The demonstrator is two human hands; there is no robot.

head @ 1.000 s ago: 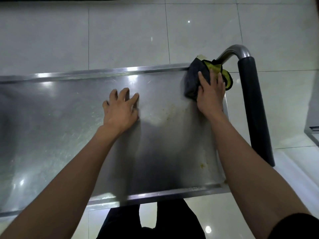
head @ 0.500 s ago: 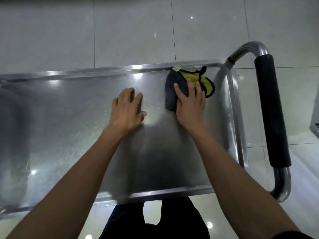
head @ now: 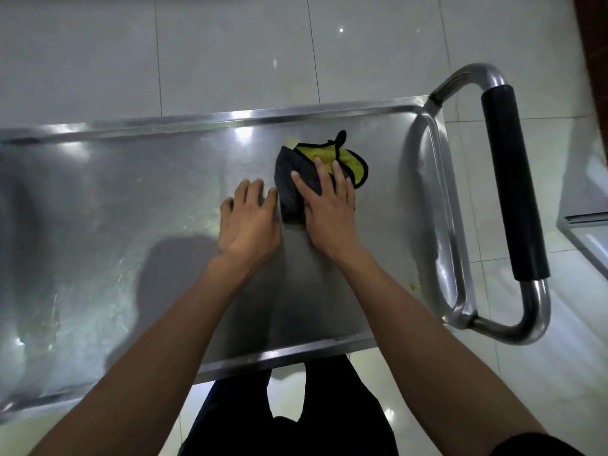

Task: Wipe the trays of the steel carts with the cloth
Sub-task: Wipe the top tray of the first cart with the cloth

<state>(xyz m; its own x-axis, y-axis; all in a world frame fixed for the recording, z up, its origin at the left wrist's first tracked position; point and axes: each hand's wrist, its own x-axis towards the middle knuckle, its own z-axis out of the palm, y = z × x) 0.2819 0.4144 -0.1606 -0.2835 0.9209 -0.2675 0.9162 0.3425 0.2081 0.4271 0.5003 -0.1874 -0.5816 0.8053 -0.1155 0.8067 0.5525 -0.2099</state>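
The steel cart's top tray fills the left and middle of the head view. A crumpled dark grey and yellow cloth lies on it, right of centre. My right hand presses flat on the cloth with its fingers straight and spread. My left hand rests on the bare steel just left of the cloth, fingers lightly bent, holding nothing.
The cart's steel handle with a black grip loops off the tray's right end. White floor tiles surround the cart. The corner of another steel surface shows at the right edge. My legs stand against the near rim.
My right hand has slid the cloth leftward from the tray's far right corner toward the middle, beside my left hand. My left hand stayed on the tray.
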